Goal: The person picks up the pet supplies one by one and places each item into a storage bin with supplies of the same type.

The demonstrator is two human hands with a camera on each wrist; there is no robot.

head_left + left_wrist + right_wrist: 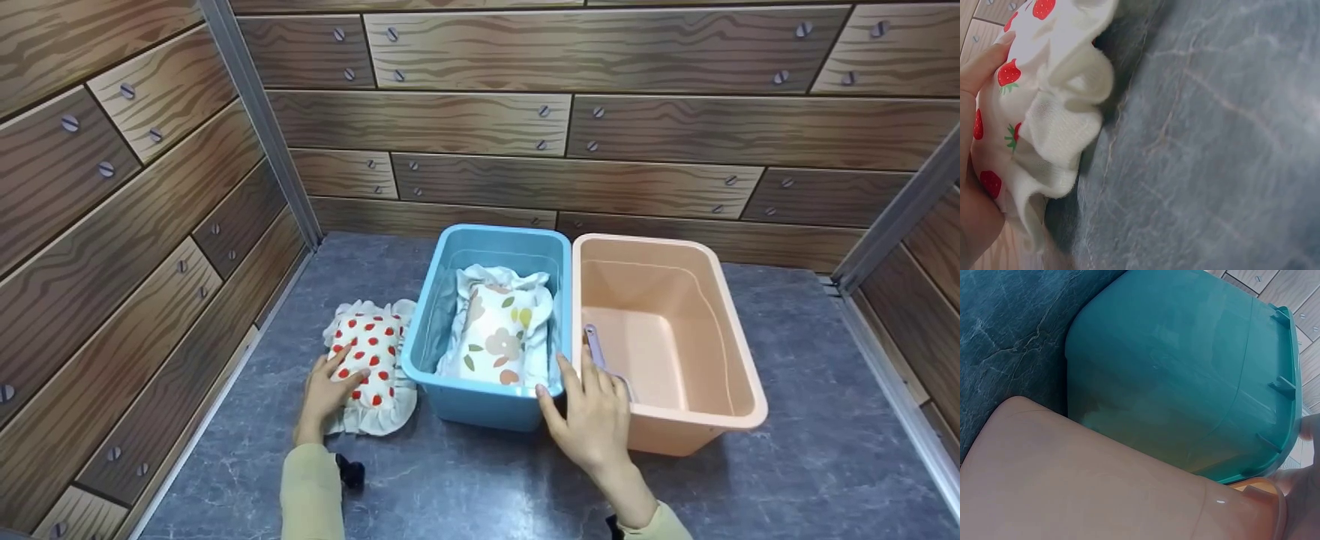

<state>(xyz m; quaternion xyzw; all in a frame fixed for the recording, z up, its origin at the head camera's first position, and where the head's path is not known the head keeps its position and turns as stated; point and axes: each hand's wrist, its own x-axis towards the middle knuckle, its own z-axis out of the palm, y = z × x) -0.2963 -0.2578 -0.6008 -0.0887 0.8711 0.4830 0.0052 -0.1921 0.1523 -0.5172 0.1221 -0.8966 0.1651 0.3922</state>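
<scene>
At the left, my left hand (328, 391) lies on a white ruffled cushion (380, 341) printed with red strawberries, fingers spread and loosely bent. The left wrist view shows a straight digit (987, 66) touching the strawberry fabric. My right hand (598, 420) reaches over the front corner where a blue tub (480, 397) and a peach tub (739, 409) meet, fingers extended at the rims. Inside the blue tub lies another frilled cushion (501, 341) with flowers and leaves. A lavender handle (594, 346) with a hole leans inside the peach tub, partly hidden by my right fingers.
The tubs stand side by side on a dark grey marbled surface (465, 487). Wood-patterned walls (480, 124) enclose it at the back and sides, with metal strips (262, 124) along the corners.
</scene>
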